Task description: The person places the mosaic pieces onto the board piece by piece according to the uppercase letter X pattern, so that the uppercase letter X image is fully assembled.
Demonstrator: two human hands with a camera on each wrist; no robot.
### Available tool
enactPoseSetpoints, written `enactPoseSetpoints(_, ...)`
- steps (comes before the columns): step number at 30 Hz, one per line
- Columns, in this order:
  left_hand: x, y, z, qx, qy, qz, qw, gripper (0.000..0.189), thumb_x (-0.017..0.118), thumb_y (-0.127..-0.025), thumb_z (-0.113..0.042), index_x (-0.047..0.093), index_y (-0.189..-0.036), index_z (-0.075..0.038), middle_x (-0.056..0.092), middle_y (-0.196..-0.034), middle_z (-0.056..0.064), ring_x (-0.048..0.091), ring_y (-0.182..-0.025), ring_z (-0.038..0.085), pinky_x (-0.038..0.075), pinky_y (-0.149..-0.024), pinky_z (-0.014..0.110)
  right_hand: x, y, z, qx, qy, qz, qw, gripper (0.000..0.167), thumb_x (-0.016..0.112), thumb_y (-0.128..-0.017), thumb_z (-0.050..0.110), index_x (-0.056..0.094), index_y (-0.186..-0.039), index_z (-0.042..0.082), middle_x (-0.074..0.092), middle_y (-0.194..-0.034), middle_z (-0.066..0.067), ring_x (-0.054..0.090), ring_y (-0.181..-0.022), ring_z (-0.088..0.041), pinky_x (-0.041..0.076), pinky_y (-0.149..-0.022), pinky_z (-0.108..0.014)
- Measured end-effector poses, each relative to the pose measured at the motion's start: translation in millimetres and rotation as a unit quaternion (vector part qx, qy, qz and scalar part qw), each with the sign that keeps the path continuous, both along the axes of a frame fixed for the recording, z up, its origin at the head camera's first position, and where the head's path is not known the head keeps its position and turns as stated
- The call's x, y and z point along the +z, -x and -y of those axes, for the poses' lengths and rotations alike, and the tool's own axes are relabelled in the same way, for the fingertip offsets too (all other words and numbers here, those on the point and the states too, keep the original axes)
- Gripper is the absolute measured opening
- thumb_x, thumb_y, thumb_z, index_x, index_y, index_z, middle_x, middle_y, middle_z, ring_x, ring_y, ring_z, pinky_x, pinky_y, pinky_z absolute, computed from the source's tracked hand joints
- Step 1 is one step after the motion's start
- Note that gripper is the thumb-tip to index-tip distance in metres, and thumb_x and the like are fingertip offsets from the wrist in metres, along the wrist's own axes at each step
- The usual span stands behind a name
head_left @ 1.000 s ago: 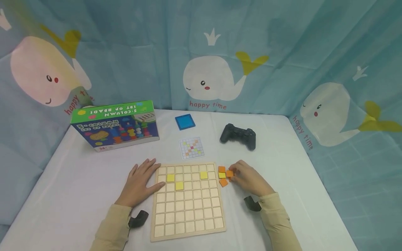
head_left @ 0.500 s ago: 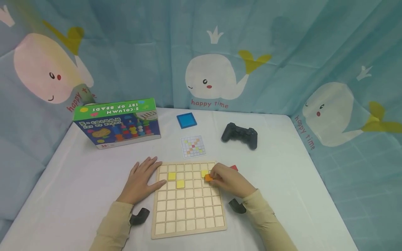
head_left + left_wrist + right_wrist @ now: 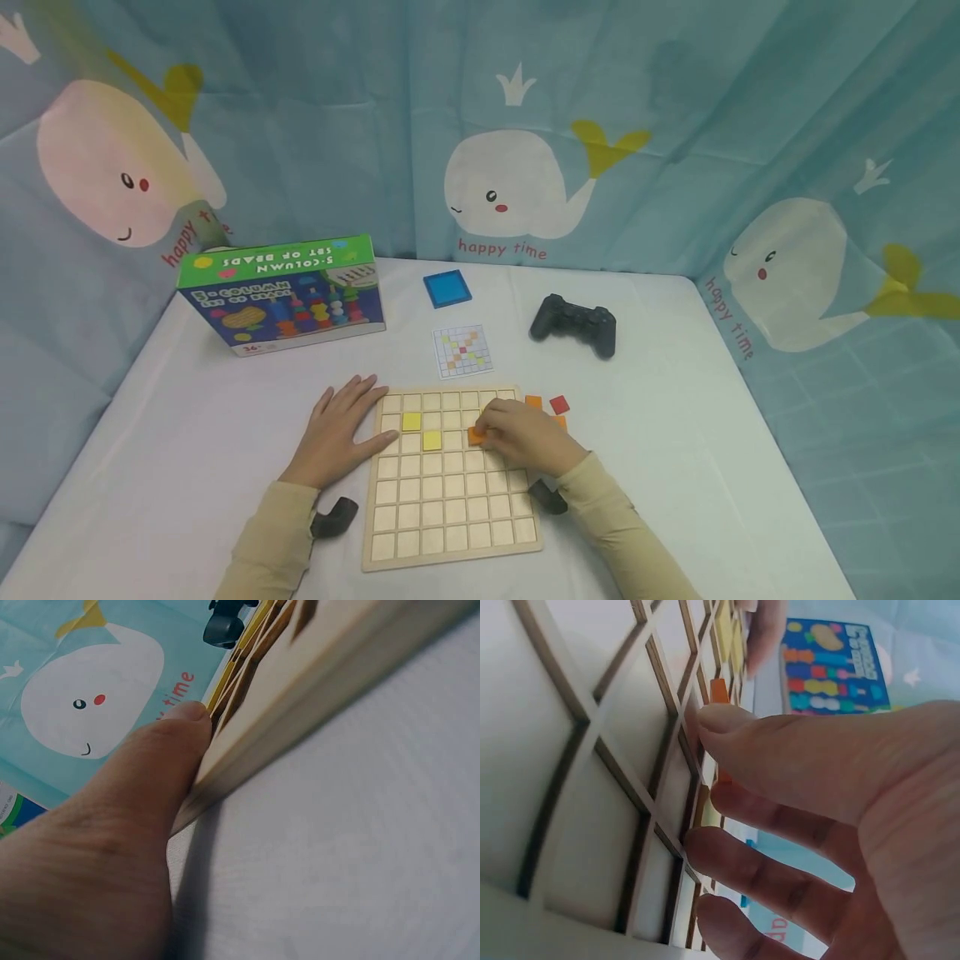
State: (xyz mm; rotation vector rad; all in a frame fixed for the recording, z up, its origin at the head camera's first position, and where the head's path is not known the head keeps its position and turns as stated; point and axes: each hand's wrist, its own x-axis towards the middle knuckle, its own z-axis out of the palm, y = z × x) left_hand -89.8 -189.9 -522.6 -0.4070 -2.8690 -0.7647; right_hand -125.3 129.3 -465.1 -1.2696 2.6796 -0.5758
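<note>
A wooden grid board [image 3: 455,533] lies on the table with yellow square tiles in some cells, such as one yellow tile [image 3: 412,422] at upper left. My right hand [image 3: 525,435] is over the board's upper right and pinches an orange tile [image 3: 476,436] between thumb and forefinger. In the right wrist view the orange tile [image 3: 719,691] stands on edge close to the grid. The right hand largely hides another yellow tile in the head view. My left hand [image 3: 333,437] rests at the board's left edge, fingers spread, with its thumb [image 3: 184,724] on the rim.
Right of the board lie orange tiles [image 3: 533,402] and a red tile [image 3: 559,405], partly behind the hand. Beyond it are a printed pattern card [image 3: 462,351], a blue square tray [image 3: 447,288], a black game controller [image 3: 573,324] and a bead-set box [image 3: 285,300].
My right hand has picked up an orange tile from the pile right of the board and carried it left over the grid. The left hand stays at the board's edge.
</note>
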Motion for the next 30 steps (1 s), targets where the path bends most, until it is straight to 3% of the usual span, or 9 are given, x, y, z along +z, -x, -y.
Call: enactPoseSetpoints(30, -1.4, 0.7, -0.1, 0.001, 0.0, 0.002, 1.0, 0.075, 0.066, -0.081, -0.059, 0.048, -0.139, -0.017, 0.04, -0.15, 0.009, 0.028, -0.142, 0.033, 0.014, -0.116, 0.058, -6.3, -3.7, 8.3, 0.001, -0.009, -0.008, 0.9999, 0.012, 0.072, -0.087, 0.022, 0.067, -0.097, 0.018, 0.06, -0.097, 0.01, 0.053, -0.082, -0.003, 0.049, -0.072, -0.015)
